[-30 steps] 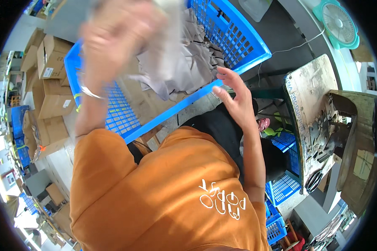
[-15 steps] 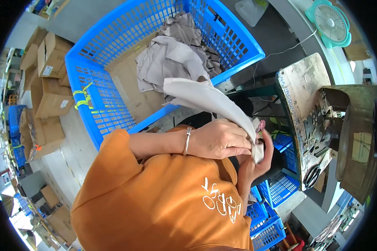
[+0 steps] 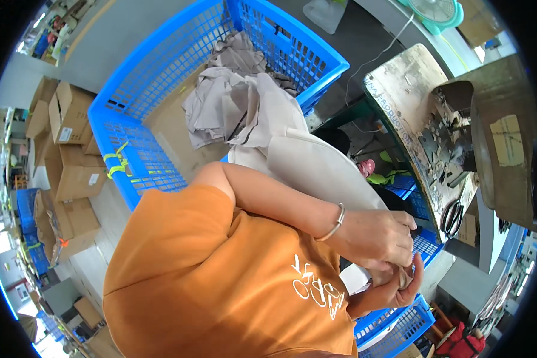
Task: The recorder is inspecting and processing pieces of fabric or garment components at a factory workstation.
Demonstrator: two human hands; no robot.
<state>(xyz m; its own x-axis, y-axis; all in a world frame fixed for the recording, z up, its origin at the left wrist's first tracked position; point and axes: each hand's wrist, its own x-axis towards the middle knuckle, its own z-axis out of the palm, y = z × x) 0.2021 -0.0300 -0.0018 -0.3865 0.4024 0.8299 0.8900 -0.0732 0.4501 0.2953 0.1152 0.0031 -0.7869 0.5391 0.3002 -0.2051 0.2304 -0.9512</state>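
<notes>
A long piece of light grey fabric (image 3: 316, 164) runs from the big blue basket across my lap and under my left forearm. My left hand (image 3: 376, 237), with a bracelet at the wrist, is closed at the fabric's end, its fingers curled down. Just below it, my right hand (image 3: 394, 291) pinches a fold of the same fabric between thumb and fingers. The two hands almost touch, and the left one partly hides what lies between them. More grey fabric (image 3: 212, 98) lies crumpled in the blue basket (image 3: 122, 173).
To the right stands a worn bench (image 3: 394, 98) with dark scraps and black-handled scissors (image 3: 452, 218), beside a brown metal housing (image 3: 501, 173). Smaller blue baskets (image 3: 414, 325) sit low at the right. Cardboard boxes (image 3: 71, 170) are stacked at the left; a green fan (image 3: 435, 13) stands far right.
Both hands have moved right and down along the fabric. The piece, bunched and raised before, now stretches out from the basket. The view has shifted somewhat.
</notes>
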